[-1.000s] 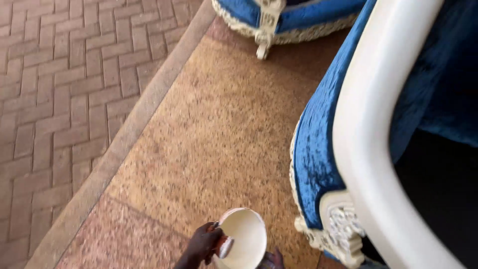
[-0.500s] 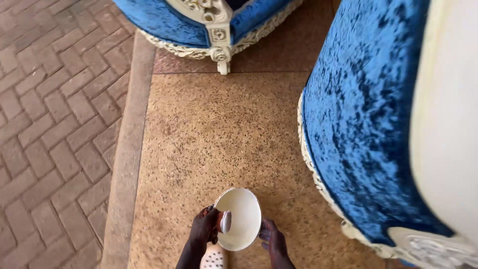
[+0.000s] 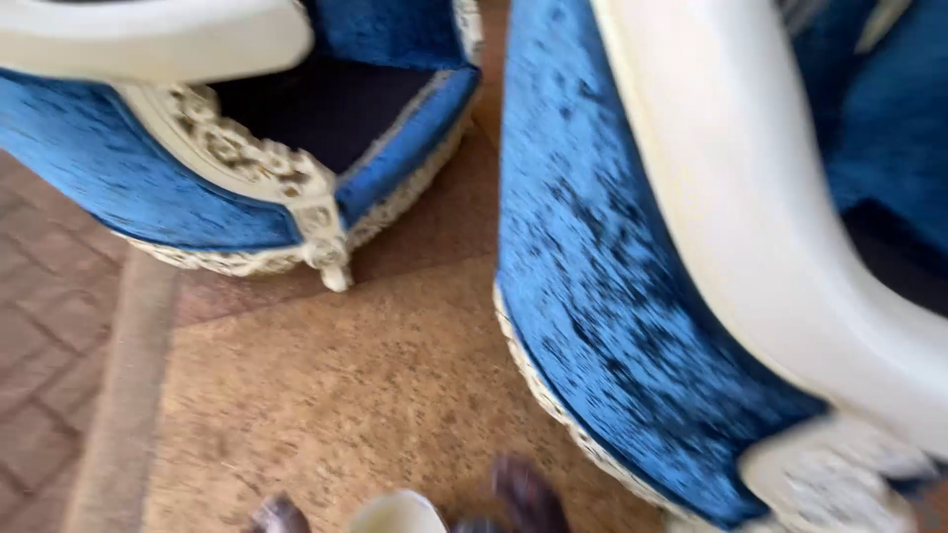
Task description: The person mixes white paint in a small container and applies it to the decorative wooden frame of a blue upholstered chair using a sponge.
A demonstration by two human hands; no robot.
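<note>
A white bowl (image 3: pixel 397 512) sits at the bottom edge of view, only its upper rim showing. Left hand (image 3: pixel 279 514) lies just left of the rim, right hand (image 3: pixel 526 496) just right of it (both blurred and cut off); whether either actually clasps the bowl cannot be told. Ahead of the hands stretches speckled tan floor (image 3: pixel 336 385). A blue velvet armchair (image 3: pixel 632 257) stands right of them, a second blue chair (image 3: pixel 227 148) further ahead and left.

Blue velvet armchairs (image 3: pixel 612 276) with cream carved trim; speckled tan floor (image 3: pixel 346 395).
</note>
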